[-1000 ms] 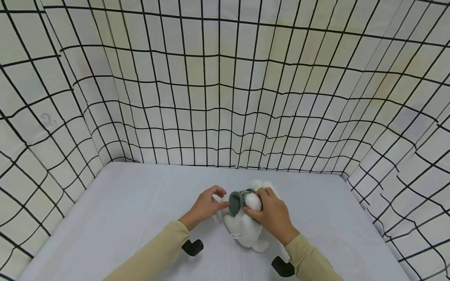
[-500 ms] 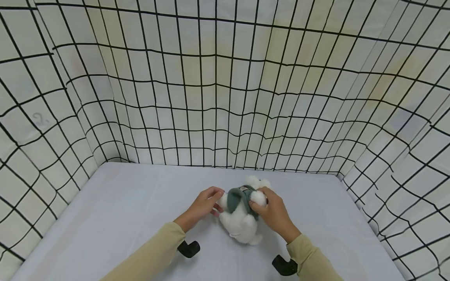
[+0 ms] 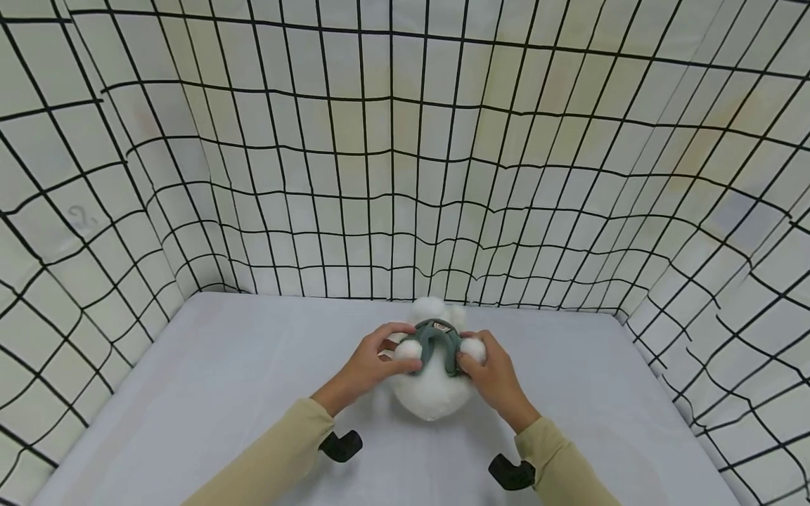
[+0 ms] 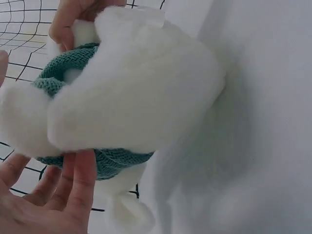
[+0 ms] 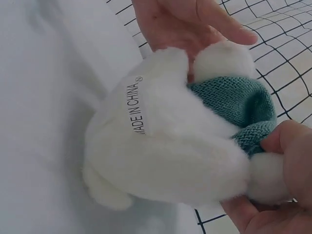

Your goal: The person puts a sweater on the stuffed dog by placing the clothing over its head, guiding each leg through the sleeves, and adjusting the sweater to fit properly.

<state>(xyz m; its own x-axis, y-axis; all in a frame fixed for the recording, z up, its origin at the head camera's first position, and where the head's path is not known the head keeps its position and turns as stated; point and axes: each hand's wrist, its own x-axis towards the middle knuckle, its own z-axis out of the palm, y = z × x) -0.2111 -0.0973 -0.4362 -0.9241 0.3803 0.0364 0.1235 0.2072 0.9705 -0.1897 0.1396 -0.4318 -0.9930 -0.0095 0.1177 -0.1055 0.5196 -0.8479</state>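
Holding with our left hand [image 3: 369, 365] and right hand [image 3: 494, 374] the white plush toy [image 3: 434, 383] on the grey table [image 3: 209, 393] | fingers of both hands curled, pinching its green knitted garment [image 3: 438, 344] | behind, gridded wall [image 3: 405, 176].

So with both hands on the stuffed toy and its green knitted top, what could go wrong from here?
1. The right hand pinches the edge of the green top; the knit could stretch or snag on a paw.
2. The left hand holds the stuffed toy only with its fingertips, so the soft body might slip or roll on the table.
3. The sewn label might catch under the knit.
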